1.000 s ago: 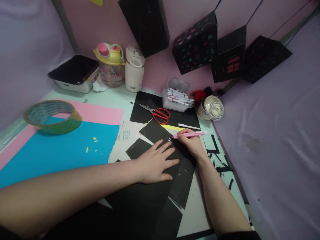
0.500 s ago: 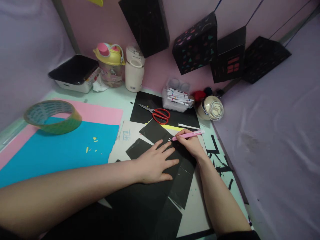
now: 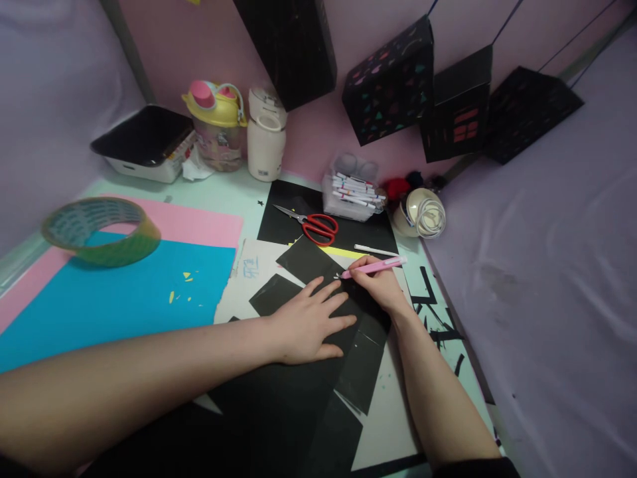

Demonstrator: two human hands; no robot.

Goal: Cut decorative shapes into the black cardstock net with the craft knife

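My left hand point(image 3: 308, 323) lies flat with fingers spread on a sheet of black paper point(image 3: 298, 392), pressing it down. My right hand point(image 3: 379, 285) is closed round a pink craft knife point(image 3: 375, 267), whose tip touches the black paper just beyond my left fingertips. Under the black sheet lies a pale cutting board point(image 3: 385, 425). A smaller black piece point(image 3: 271, 295) lies to the left of my left hand.
Red-handled scissors point(image 3: 316, 228) and a white pen point(image 3: 375, 250) lie behind. A box of markers point(image 3: 353, 196), a jar point(image 3: 421, 216), two bottles point(image 3: 219, 126), a tape roll point(image 3: 99, 231) on blue paper point(image 3: 114, 299) and pink paper. Black paper lanterns point(image 3: 393, 83) hang above.
The pink knife has tilted slightly and its rear end dropped a little toward my hand. My left hand stays in place. The view shifted slightly.
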